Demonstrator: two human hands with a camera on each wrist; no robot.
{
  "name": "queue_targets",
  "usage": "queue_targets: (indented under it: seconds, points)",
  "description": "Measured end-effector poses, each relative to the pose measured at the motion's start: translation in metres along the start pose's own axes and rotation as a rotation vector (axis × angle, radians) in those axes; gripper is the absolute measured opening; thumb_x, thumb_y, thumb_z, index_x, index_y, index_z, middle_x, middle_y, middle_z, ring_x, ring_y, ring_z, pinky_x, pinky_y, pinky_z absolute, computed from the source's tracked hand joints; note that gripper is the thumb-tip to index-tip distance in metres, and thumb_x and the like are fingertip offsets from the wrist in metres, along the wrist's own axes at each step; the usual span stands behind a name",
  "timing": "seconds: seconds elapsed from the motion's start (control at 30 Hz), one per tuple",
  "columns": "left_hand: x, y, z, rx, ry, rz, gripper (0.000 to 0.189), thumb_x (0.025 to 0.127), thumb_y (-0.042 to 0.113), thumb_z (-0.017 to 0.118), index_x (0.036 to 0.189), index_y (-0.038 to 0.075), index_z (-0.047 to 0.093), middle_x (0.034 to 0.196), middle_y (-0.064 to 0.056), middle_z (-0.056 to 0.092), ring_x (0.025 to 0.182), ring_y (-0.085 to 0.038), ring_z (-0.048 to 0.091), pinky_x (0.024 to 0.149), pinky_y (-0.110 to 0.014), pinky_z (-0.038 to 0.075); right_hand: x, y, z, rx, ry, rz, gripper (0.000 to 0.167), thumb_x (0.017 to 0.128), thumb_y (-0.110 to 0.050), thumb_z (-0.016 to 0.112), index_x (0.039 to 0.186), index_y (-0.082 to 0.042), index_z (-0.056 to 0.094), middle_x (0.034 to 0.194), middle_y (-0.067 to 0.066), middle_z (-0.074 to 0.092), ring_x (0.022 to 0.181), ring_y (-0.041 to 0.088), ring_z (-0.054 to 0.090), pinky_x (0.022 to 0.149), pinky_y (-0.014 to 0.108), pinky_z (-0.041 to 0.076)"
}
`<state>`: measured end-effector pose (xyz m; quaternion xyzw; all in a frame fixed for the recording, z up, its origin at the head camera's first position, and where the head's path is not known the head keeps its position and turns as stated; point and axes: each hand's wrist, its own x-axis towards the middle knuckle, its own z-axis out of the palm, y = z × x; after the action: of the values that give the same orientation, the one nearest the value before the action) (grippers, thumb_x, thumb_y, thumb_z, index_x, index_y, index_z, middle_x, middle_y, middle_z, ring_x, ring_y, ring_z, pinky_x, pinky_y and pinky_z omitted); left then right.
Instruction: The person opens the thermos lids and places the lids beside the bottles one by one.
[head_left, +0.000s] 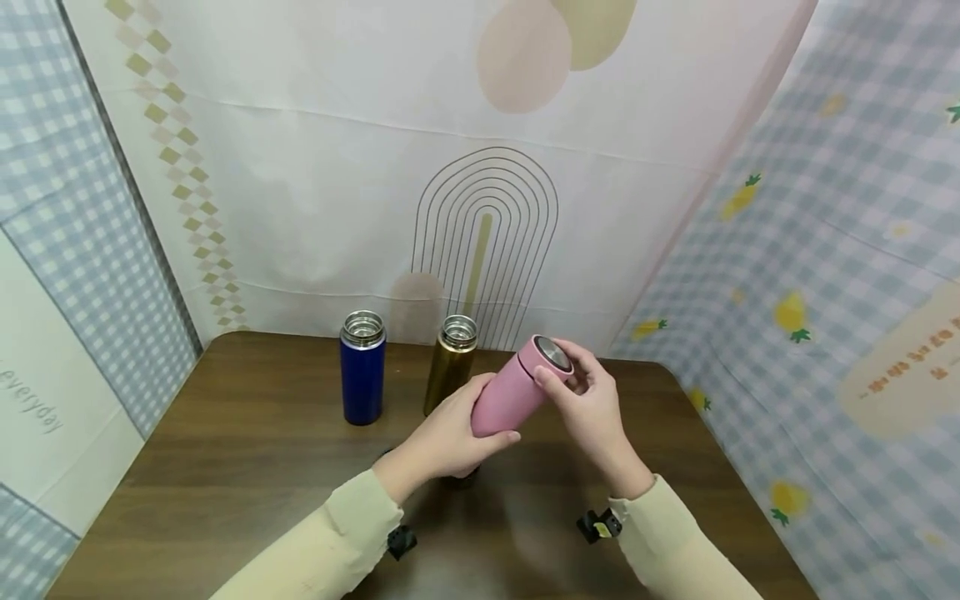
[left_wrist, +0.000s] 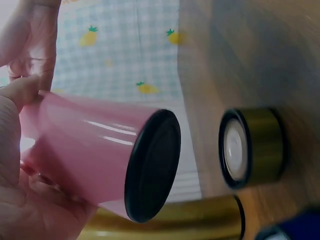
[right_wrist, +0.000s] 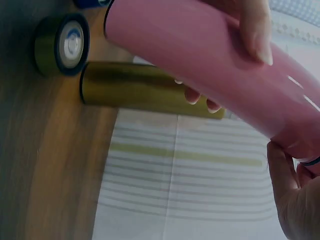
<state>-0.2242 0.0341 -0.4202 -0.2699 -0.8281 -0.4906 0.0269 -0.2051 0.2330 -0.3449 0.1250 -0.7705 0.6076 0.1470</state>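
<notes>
Gold lid (left_wrist: 267, 147): we saw it clearly only from wrists.
Bottles (head_left: 362, 379): three.
Left hand (head_left: 450, 431): clasped pink bottle (head_left: 510, 398).
Right hand (head_left: 597, 408): pinched its cap (head_left: 552, 353).

A smooth pink cylindrical vacuum flask (head_left: 512, 398), held in the air below and right of the head view's centre, slants with its silver-topped pink lid (head_left: 552, 353) in place toward the upper right and its black base (left_wrist: 156, 167) toward the lower left.
</notes>
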Motion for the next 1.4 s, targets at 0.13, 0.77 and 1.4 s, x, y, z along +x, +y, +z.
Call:
queue_targets:
  seconds: [0.13,0.77,1.4]
  points:
    - [-0.014,-0.001,-0.014,0.013,0.003,-0.012,0.078,0.075,0.056,0.076,0.138,0.026,0.043,0.117,0.011,0.056,0.094,-0.007,0.057,0.081,-0.032,0.049,-0.002,0.012,0.008,0.032,-0.06,-0.037,0.044,0.087,-0.007,0.07,0.13,-0.008,0.057,0.118,0.012,0.06,0.094,0.022,0.061,0.074,0.028,0.054]
    - [-0.058,-0.026,-0.055,0.343,0.036,0.006,0.072,0.069,0.046,0.083,0.131,0.025,0.055,0.11,0.01,0.059,0.093,-0.008,0.055,0.082,-0.035,0.048,-0.02,0.011,0.032,-0.126,-0.378,0.049,0.047,0.091,-0.013,0.067,0.134,-0.003,0.049,0.116,0.016,0.058,0.095,0.029,0.062,0.074,0.033,0.055]
    - [-0.064,-0.032,-0.059,0.718,0.148,0.267,0.082,0.061,0.023,0.088,0.135,0.013,0.054,0.114,-0.007,0.057,0.105,-0.028,0.055,0.092,-0.045,0.042,-0.022,0.016,0.046,-0.147,-0.462,0.275,0.038,0.096,-0.023,0.061,0.126,-0.002,0.052,0.106,0.012,0.057,0.083,0.022,0.063,0.068,0.035,0.056]
